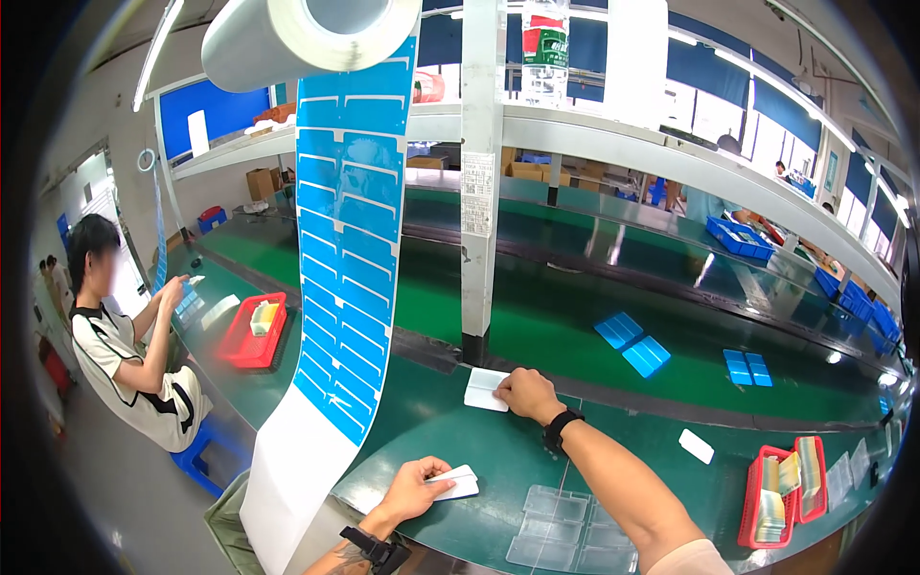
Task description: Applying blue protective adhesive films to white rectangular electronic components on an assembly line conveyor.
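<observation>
My left hand (410, 491) is low in the middle, closed on a small white rectangular card (462, 479) with rounded corners and a dark lower edge. Thumb and fingers pinch it from its left side. Farther off, by the foot of the grey post, my right hand (532, 395) has its fingers pressed together on the right edge of another white card (482, 388). That one may be a small stack; I cannot tell. Nearest my left hand hangs a long strip of blue film labels (350, 220), coming off a roll (307, 34) overhead.
Clear plastic sheets (551, 527) lie on the green table below my right forearm. To the right are a loose white card (697, 447) and red baskets (767, 498) of cards. Blue pieces (632, 345) rest on the green belt. A person (134, 335) works at left beside a red tray (254, 331).
</observation>
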Tool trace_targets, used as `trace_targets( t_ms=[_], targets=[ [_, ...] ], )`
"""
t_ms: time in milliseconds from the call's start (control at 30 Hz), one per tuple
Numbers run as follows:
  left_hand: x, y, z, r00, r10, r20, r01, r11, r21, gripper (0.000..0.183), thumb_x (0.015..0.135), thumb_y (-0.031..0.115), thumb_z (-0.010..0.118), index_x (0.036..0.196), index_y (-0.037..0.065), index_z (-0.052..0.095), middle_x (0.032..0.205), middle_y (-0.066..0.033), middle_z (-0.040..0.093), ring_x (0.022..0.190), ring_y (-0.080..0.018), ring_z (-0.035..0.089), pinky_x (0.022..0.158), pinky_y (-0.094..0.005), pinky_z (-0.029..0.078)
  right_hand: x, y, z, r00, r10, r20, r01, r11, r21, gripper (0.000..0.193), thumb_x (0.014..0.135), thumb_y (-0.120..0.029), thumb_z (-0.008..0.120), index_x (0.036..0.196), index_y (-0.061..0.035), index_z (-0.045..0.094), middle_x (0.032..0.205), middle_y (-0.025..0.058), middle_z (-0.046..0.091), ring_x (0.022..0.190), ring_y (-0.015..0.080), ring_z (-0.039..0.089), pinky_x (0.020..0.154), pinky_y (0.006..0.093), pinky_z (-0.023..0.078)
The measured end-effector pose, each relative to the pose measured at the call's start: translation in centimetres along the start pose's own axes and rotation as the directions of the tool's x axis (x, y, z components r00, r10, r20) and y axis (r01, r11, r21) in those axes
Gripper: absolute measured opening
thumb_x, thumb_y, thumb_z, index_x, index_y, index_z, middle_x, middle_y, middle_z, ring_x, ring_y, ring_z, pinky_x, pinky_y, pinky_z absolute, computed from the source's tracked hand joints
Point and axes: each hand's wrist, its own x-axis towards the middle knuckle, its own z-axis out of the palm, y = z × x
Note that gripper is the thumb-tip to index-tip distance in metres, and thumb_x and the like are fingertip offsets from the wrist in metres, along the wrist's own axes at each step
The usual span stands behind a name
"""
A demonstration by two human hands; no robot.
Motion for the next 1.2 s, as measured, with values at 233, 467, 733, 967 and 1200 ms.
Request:
trace_targets(
  t_ms=[233, 467, 733, 967, 1200],
  targets=[
    [0.1, -0.8, 0.5, 0.999, 0.017, -0.038, -0.015, 0.999, 0.041, 0.019, 0.089, 0.013, 0.076, 0.101, -0.001, 0.069, 0.091, -0.0054, 0.071, 0.084, -0.011, 0.062, 0.079, -0.0269, 0.05, 0.0, 0.0, -1.3, 0.998, 0.042, -0.035, -0.043, 0.999, -0.008, 0.021, 0.088, -0.031, 0.073, 0.098, -0.0126, 0.078, 0.096, 0.0167, 0.075, 0.095, 0.0377, 0.071, 0.086, 0.047, 0.057],
    [0.1, -0.8, 0.9, 0.996, 0.053, -0.067, -0.047, 0.996, 0.081, 0.016, 0.089, 0.011, 0.076, 0.099, -0.001, 0.07, 0.09, -0.0045, 0.071, 0.083, -0.0098, 0.062, 0.077, -0.0259, 0.05, -0.2, -0.3, -0.9, 0.994, 0.104, -0.02, -0.102, 0.992, 0.08, 0.02, 0.086, -0.03, 0.073, 0.095, -0.0131, 0.078, 0.096, 0.0157, 0.075, 0.096, 0.0372, 0.071, 0.086, 0.0464, 0.057],
    [0.2, -1.6, 1.3, 0.991, 0.069, -0.11, -0.067, 0.998, 0.021, 0.015, 0.089, 0.008, 0.076, 0.099, -0.001, 0.069, 0.089, -0.0041, 0.072, 0.082, -0.0096, 0.062, 0.076, -0.0256, 0.05, 0.2, 1.1, -1.4, 0.956, 0.207, -0.207, -0.123, 0.925, 0.359, 0.015, 0.081, -0.023, 0.072, 0.088, -0.0148, 0.081, 0.09, 0.0133, 0.076, 0.089, 0.034, 0.073, 0.082, 0.0421, 0.058],
    [0.8, -2.5, 1.9, 0.989, 0.099, -0.111, -0.098, 0.995, 0.007, 0.014, 0.087, 0.004, 0.076, 0.097, -0.002, 0.069, 0.09, -0.0056, 0.072, 0.082, -0.0103, 0.065, 0.076, -0.026, 0.051, -1.2, 2.5, -3.8, 0.924, 0.241, -0.298, -0.118, 0.918, 0.378, 0.016, 0.084, -0.025, 0.072, 0.089, -0.012, 0.08, 0.087, 0.0131, 0.076, 0.086, 0.0318, 0.074, 0.08, 0.0411, 0.057],
    [0.3, -4.1, 0.7, 0.973, 0.165, -0.162, -0.168, 0.986, -0.001, 0.016, 0.083, 0.0, 0.076, 0.096, -0.005, 0.069, 0.089, -0.0113, 0.073, 0.084, -0.0165, 0.068, 0.078, -0.0307, 0.054, -9.2, 10.4, -14.6, 0.924, 0.33, -0.195, -0.268, 0.92, 0.287, 0.018, 0.084, -0.02, 0.075, 0.092, -0.0041, 0.079, 0.081, 0.0113, 0.075, 0.077, 0.0186, 0.072, 0.075, 0.0342, 0.057]
  ],
)
